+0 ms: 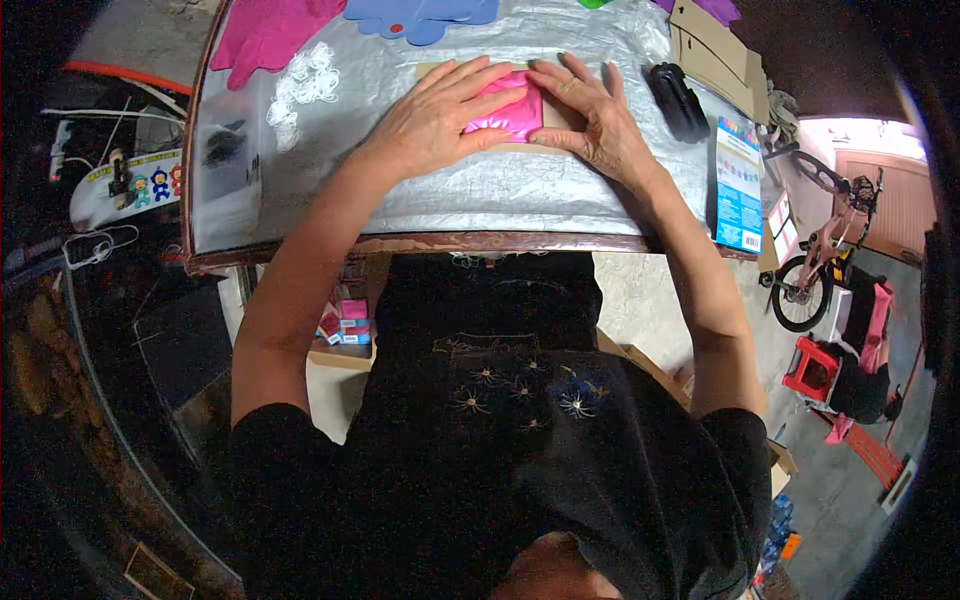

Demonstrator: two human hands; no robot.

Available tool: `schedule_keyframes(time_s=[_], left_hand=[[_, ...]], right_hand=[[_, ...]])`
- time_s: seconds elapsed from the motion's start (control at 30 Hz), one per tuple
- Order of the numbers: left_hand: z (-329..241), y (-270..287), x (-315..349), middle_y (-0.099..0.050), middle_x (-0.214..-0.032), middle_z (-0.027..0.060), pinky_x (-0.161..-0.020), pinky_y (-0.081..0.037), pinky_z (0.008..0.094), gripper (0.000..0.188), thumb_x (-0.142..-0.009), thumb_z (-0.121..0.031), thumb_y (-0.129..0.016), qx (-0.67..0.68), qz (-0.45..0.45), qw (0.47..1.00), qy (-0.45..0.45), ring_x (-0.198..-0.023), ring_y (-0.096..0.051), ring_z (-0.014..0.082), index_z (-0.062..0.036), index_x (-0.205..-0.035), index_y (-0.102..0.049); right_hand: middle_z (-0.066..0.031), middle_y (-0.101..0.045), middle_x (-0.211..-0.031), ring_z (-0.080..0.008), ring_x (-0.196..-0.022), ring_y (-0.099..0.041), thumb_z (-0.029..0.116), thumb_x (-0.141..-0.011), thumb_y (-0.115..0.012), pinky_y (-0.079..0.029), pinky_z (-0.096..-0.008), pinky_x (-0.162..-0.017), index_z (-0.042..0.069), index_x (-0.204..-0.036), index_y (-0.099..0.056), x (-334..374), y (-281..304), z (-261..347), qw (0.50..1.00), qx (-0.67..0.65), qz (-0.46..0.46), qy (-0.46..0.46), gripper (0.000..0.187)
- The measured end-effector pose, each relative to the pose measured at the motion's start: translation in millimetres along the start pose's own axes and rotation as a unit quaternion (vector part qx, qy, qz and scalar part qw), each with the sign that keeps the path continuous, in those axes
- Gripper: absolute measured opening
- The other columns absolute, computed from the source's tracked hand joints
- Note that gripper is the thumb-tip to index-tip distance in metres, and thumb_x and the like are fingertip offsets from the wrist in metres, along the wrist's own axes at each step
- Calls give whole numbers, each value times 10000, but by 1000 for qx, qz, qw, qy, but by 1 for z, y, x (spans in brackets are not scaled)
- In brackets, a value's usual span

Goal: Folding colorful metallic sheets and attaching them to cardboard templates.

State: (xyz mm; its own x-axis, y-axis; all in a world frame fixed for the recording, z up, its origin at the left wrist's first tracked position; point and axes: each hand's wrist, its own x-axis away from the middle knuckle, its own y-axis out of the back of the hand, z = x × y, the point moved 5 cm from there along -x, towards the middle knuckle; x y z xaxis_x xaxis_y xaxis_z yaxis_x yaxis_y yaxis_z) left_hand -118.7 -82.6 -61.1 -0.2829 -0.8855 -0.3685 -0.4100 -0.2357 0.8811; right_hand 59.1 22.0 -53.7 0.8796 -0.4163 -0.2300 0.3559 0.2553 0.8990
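A shiny pink folded sheet (522,108) lies on a tan piece of cardboard (562,120) near the far side of the silver-covered table. My left hand (432,120) rests flat over the pink sheet's left part, fingers stretched out and partly hiding it. Against its right edge and on the cardboard lies my right hand (605,125), fingers spread and thumb pointing left. Neither hand is wrapped round anything. The cardboard's strip shows above and below the sheet; the rest is covered by my hands.
White thin loops (305,85) lie at left, below a pink flat piece (270,38) and a blue scalloped one (425,18). At right are a black stapler (680,103), stacked cardboard sheets (712,55) and a blue printed packet (738,190). A bicycle (825,235) stands beyond.
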Motion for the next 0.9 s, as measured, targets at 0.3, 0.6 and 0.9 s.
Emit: schedule_keyframes(time_s=[0.3,0.6,0.9], left_hand=[[-2,-1,-4,-488,-1504,103,-1175,-317,461,527,-953,-447,-623,-5,-3,1000,-2,-1409,-423,304,-198,-1415,-574],[-2,-1,-5,-485,-1508,95,-1187,-297,470,526,-953,-463,-618,-5,13,1000,-3,-1420,-410,291,-200,-1407,-578],[-4,-1,-7,-477,-1519,85,-1199,-276,478,514,-955,-459,-617,3,8,1000,6,-1438,-389,289,-198,-1396,-585]], right_hand=[[-54,-580,-1448,-291,-1436,-427,269,-918,-719,-191,-551,-1196,154,-1360,-618,44,20,-32,990,-13,-118,-70,468],[-111,-607,-1401,-316,-1379,-492,57,-961,-608,-255,-468,-1198,78,-1311,-641,37,10,-4,994,-34,-74,-79,353],[-152,-601,-1384,-343,-1325,-534,59,-953,-622,-378,-456,-1142,45,-1318,-628,12,9,16,993,-39,-101,-42,364]])
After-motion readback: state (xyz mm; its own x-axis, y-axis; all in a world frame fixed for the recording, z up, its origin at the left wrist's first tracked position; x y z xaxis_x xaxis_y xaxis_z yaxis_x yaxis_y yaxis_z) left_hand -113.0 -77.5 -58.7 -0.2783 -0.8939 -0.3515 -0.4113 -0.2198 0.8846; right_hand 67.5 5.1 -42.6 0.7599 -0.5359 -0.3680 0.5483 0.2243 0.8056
